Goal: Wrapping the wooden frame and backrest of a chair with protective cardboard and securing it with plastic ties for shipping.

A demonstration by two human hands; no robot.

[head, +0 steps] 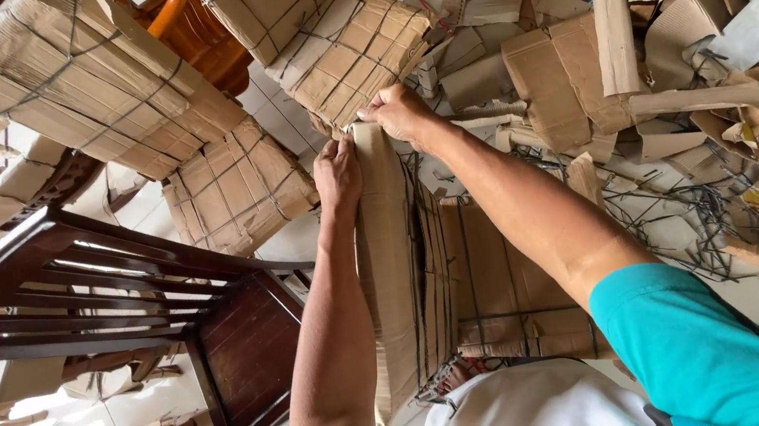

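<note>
Cardboard stack (pixel 397 269) stands on edge between the person's knees, flattened sheets upright and pressed together, likely so the far edges can be squared up; tied bundles (pixel 239 187) sit on the tiled floor (pixel 273 110) just beyond, dark wooden chair (pixel 117 296) to the left, loose cardboard scraps (pixel 594 58) to the right. Left hand (pixel 337 176) lies flat on the stack's left face, fingers closed together and pressing; right hand (pixel 397 111) curls over the top far edge, fingers pinching the sheets, both arms extended forward.
</note>
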